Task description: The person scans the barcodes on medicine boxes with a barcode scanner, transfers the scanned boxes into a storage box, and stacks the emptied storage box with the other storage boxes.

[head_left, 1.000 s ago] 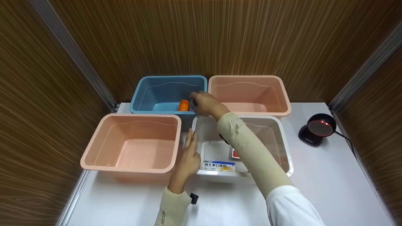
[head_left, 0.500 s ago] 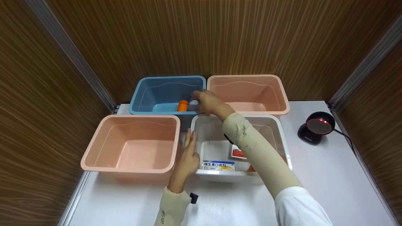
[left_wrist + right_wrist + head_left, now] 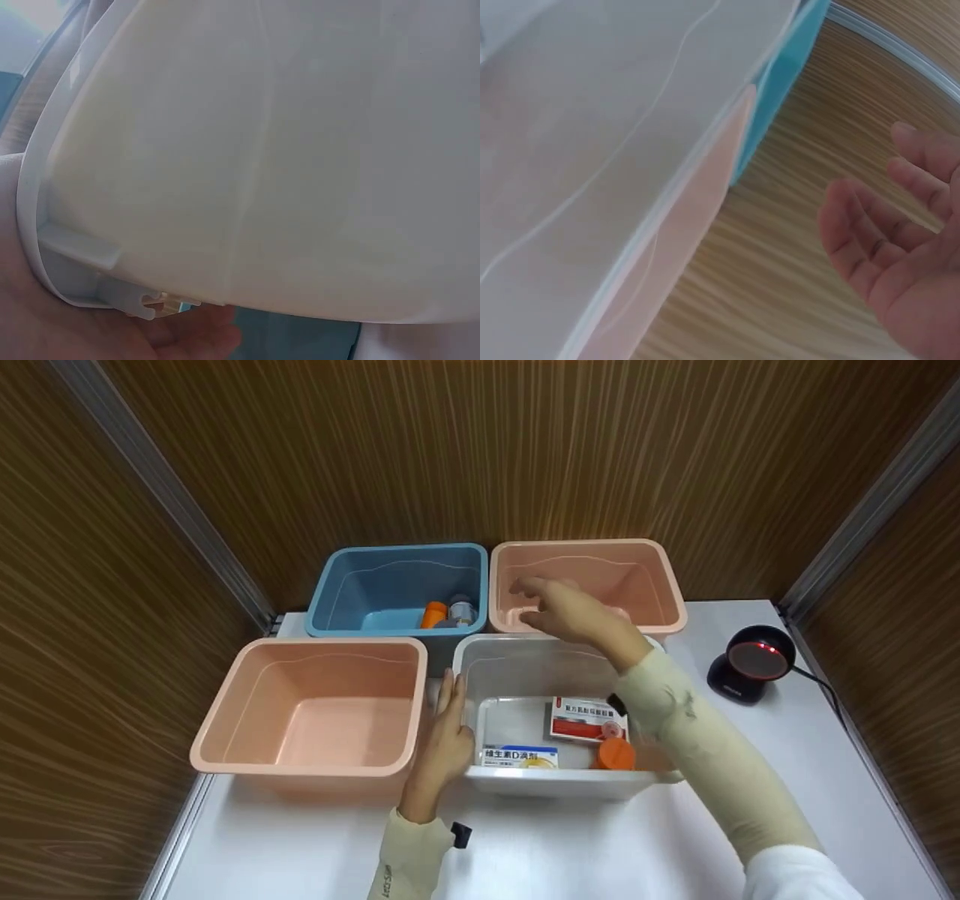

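Observation:
My right hand [image 3: 566, 611] hovers over the back edge of the white bin [image 3: 517, 720], overlapping the back pink bin [image 3: 660, 622]. Its fingers are spread and loosely bent, and the right wrist view shows the palm [image 3: 922, 292] with nothing in it. Against the white bin's left rim lies my left hand [image 3: 442, 742], fingers straight. Inside that bin are a white-and-red medicine box [image 3: 577, 727], a white-and-blue medicine box [image 3: 517, 756] and an orange-capped container [image 3: 616, 754]. The blue bin [image 3: 382, 577] holds an orange bottle [image 3: 433, 615] and a clear, grey-topped bottle [image 3: 462, 612].
A front pink bin [image 3: 352, 727] stands left of my left hand. To the right, a black scanner [image 3: 754, 664] with red lights stands on the white table [image 3: 795, 765], its cable trailing along the wall. Wood-patterned panels [image 3: 480, 450] enclose the back and sides.
My right hand has let go of the grey-topped bottle in the blue bin and moved right, uncovering it and more of the white bin's contents. The left hand has stayed at the rim.

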### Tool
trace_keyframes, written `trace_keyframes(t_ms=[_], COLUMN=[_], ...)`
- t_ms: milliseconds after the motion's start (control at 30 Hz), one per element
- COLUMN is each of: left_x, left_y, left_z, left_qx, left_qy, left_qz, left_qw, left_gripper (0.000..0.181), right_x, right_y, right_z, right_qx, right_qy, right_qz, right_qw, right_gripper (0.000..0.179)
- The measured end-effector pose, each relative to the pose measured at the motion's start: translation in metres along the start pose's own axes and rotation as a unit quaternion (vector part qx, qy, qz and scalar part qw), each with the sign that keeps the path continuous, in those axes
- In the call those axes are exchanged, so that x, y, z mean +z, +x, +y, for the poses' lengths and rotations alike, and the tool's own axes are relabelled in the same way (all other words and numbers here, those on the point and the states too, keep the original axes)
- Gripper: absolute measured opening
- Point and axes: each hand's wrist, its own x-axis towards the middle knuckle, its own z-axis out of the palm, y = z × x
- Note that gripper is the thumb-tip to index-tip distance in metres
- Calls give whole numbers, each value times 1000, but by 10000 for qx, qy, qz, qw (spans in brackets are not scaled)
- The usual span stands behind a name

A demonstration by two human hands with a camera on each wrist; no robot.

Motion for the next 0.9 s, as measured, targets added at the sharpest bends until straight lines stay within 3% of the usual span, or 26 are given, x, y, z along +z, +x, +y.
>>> trace_keyframes(t_ms=[200,433,600,733,900], left_x=[-2,-5,-6,-7,-7], left_y=[0,-1,-1,-1,-1], left_z=[0,-1,-2,-1,-3], left_qx=[-112,-85,-107,-141,-99], left_qy=[81,150,126,57,11], left_qz=[-28,29,23,1,3], left_qw=[9999,9998,9999,9999,10000], left_gripper=[72,71,71,71,72], right_x=[-8,-1,9,19,36], right_y=[-38,-66,-75,-75,-71], right_z=[11,18,19,18,15], right_qx=[15,-3,-243,-156,92], right_qy=[-390,-950,-1078,-1091,-1416], right_qz=[-246,-1095,-1389,-1713,-2363], right_qw=[9989,9894,9841,9790,9613], right_gripper=[40,38,34,35,35])
